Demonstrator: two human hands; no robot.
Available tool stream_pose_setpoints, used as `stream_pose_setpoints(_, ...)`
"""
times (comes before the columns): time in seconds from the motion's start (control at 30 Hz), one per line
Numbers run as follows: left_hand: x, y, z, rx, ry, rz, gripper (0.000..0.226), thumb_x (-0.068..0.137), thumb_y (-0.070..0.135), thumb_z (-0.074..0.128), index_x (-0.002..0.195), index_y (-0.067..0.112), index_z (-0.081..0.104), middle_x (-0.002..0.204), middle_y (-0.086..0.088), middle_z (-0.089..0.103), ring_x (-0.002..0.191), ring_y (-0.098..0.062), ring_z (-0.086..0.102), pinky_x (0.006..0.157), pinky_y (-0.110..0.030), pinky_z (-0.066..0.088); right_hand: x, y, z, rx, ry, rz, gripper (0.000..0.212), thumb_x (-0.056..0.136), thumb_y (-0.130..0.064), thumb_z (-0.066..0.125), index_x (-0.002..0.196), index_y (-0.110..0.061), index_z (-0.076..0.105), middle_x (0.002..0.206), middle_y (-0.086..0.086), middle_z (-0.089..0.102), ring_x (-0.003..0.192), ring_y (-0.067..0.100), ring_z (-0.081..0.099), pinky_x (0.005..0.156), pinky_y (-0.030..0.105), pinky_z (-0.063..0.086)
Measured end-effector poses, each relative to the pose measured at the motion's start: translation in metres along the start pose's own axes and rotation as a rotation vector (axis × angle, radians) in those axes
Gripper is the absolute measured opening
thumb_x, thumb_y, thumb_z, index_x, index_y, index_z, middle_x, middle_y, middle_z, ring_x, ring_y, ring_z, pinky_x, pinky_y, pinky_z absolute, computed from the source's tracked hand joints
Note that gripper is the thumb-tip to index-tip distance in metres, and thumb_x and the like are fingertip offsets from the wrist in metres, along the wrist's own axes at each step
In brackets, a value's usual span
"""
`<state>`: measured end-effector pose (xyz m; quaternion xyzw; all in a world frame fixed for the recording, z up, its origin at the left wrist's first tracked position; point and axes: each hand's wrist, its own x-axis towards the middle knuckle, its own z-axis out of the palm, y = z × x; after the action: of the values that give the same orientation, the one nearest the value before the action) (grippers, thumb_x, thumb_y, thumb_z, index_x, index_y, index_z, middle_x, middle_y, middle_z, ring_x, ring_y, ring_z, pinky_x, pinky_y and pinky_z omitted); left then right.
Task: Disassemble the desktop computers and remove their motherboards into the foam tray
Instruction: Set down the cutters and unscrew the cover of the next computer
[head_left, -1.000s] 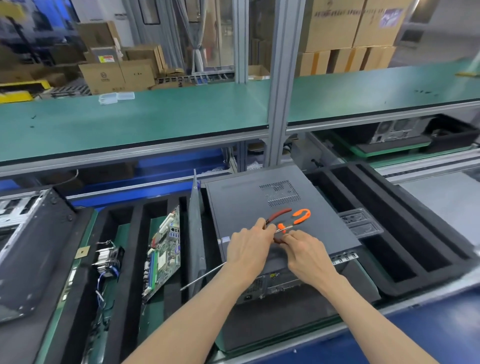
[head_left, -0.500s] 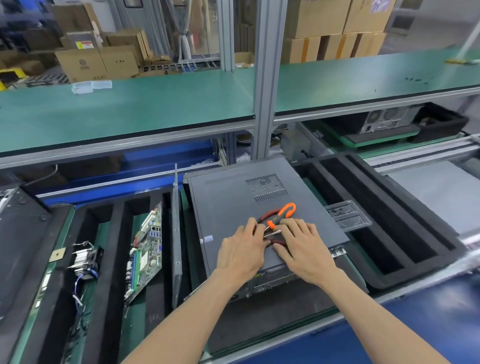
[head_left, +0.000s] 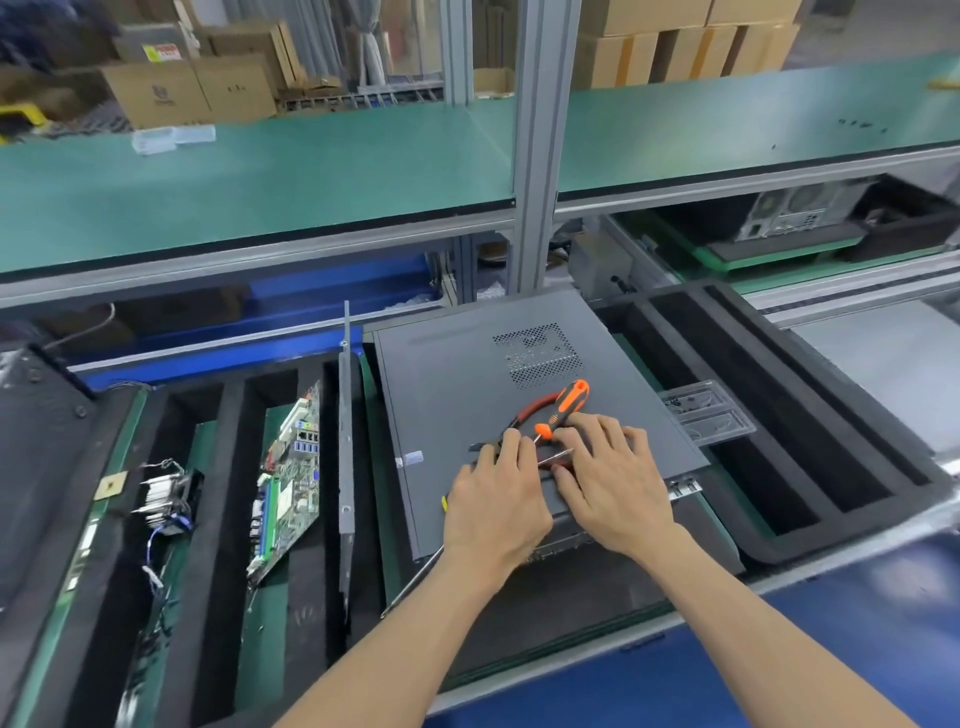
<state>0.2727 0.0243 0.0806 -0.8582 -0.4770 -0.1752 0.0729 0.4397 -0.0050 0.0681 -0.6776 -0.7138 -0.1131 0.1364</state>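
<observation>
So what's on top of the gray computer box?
On the computer case: orange-handled screwdriver, pliers, and both hands. The tools' tips are covered by fingers.

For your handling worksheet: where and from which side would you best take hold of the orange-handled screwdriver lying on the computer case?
Grip the screwdriver's orange handle from above, at its far end; it lies flat on the computer case, and that end is clear of the hands.

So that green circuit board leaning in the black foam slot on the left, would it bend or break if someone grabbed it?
The motherboard looks like a thin, flat, rigid panel, so it would probably stay stiff rather than flop. It is crowded with small parts and ports, so squeezing its face could likely damage it. It leans tilted against the foam tray wall, so a nudge might tip it.
</observation>
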Motion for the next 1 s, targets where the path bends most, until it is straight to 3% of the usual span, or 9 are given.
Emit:
stream_pose_setpoints(0.4,0.005,0.001,-0.001,0.042,-0.065,-0.027,0.019,0.082,0.023,0.051,0.1,0.018,0.053,0.095,0.002,0.051,0.072,-0.022,0.056,0.049,-0.031,0.033,0.004,0.005,0.001,0.013,-0.018,-0.029,0.034,0.097,-0.045,0.038,0.12,-0.024,0.051,0.129,-0.002,0.048,0.116,0.024,0.046,0.088,0.044,0.035)
stream_pose_setpoints(1.0,0.04,-0.014,0.009,0.089,-0.102,-0.047,0.026,0.091,0.03,0.038,0.11,0.021,0.053,0.102,0.005,0.051,0.078,-0.02,0.057,0.047,-0.035,0.043,0.043,0.015,0.015,0.046,0.025,-0.057,0.035,0.095,-0.044,0.04,0.119,-0.021,0.051,0.124,0.002,0.052,0.11,0.027,0.048,0.085,0.046,0.035)
